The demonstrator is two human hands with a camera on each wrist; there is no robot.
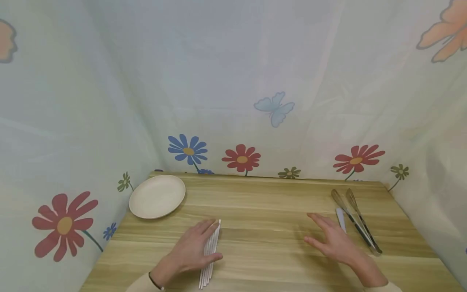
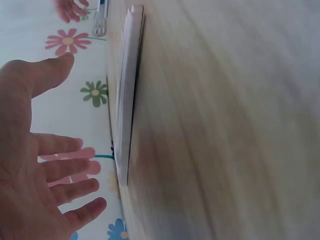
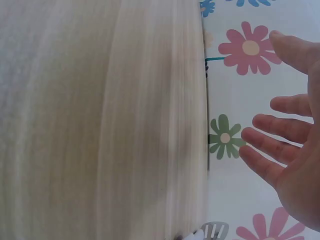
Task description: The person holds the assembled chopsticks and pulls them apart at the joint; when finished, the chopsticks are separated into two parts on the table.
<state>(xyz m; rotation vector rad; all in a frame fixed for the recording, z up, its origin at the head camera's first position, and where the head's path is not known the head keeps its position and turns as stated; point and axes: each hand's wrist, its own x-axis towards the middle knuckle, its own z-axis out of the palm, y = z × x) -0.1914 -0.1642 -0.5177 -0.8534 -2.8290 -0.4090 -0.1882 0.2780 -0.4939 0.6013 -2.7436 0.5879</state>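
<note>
My left hand (image 1: 195,245) hovers over a bundle of several pale, thin chopsticks (image 1: 206,275) lying side by side on the wooden table. From the left wrist camera, its fingers are spread and stand apart from the chopsticks (image 2: 129,85). The fingers partly cover the bundle in the head view. On the other side, my right hand (image 1: 335,243) is held above the table with thumb and fingers extended, holding nothing. Just beyond it lie metal tongs (image 1: 359,223) with dark grips and slotted heads, beside a slim white utensil (image 1: 341,219) that the hand partly hides.
A round cream plate (image 1: 157,197) sits at the table's far left corner. Behind and beside the wooden table (image 1: 262,202) hangs a pale curtain (image 1: 219,81) printed with flowers and butterflies.
</note>
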